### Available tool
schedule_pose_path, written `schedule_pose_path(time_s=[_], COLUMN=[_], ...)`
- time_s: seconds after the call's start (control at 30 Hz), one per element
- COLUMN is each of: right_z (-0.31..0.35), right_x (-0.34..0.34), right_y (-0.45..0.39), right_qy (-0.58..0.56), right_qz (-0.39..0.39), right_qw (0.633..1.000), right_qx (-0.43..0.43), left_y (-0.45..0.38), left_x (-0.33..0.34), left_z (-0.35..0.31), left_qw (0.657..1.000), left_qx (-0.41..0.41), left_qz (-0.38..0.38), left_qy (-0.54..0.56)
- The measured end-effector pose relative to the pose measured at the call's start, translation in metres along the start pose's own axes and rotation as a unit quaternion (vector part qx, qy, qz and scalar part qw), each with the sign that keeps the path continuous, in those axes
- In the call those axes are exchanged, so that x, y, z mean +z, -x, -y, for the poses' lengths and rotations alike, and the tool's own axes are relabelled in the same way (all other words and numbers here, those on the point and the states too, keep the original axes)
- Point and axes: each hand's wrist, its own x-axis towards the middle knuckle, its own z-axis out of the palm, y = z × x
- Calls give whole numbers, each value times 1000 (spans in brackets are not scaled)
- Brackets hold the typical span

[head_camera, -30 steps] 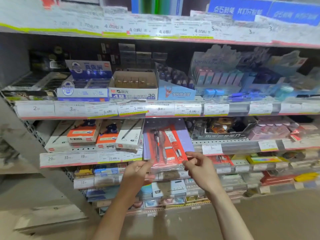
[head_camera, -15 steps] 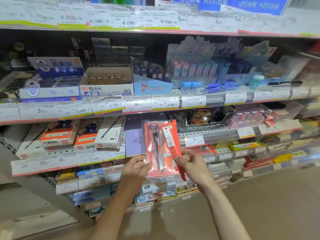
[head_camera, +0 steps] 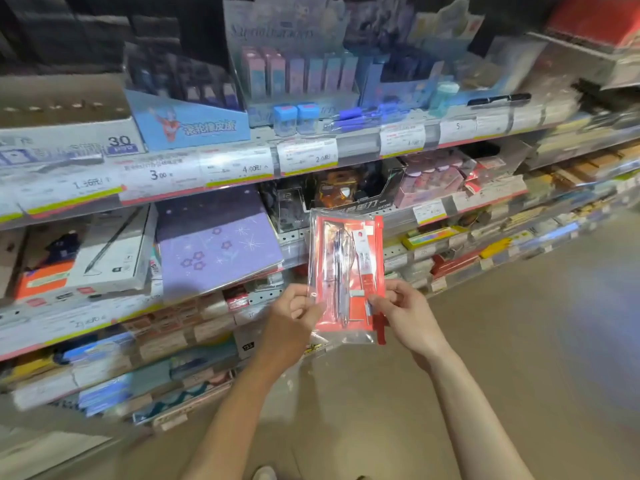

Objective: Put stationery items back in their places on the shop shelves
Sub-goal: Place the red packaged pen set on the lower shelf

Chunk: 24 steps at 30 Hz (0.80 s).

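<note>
A clear plastic pouch with a red card and pens inside (head_camera: 346,271) is held upright in front of the shelves, away from them. My left hand (head_camera: 294,317) pinches its lower left edge and my right hand (head_camera: 401,313) pinches its lower right edge by the red zipper strip. Behind it to the left, a purple notebook with flower prints (head_camera: 218,244) leans on the second shelf, the spot the pouch stood against before.
Tiered shop shelves (head_camera: 360,147) carry price tags along their rails. Blue eraser display boxes (head_camera: 194,123) stand on the upper shelf, a black box of knives (head_camera: 343,192) behind the pouch, white pen boxes (head_camera: 114,251) at left. Bare floor (head_camera: 519,341) lies at right.
Both hands have pulled the pouch off the purple notebook, out and to the right of the shelf. The view has swung right and closer.
</note>
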Motion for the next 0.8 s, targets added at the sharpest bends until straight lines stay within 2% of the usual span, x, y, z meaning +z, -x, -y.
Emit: schedule_pose_path(time_s=[0.13,0.4,0.5,0.6,0.73,0.8], right_z=[-29,-84,-96,-108,-111,-111], right_x=[-36,-106,-115,-120,-112,-104], right_y=[-16,-50,-56,-66,-88,-103], right_qy=[12,31,38,26,31,36], right_qz=[8,109,113,126,131,129], right_qw=[1000,993,990,985,985,986], right_qx=[11,44,80,114,108,103], left_y=[-11,-7,-8,-14,-28,-39], left_x=[37,129,151,161,160,156], left_z=[10,43,55,64,76,82], left_qw=[997,993,986,985,984,983], left_qx=[10,-93,-139,-143,-151,-156], left_qz=[-5,-62,-87,-90,-70,-85], left_qy=[-82,-34,-39,-41,-54,-37])
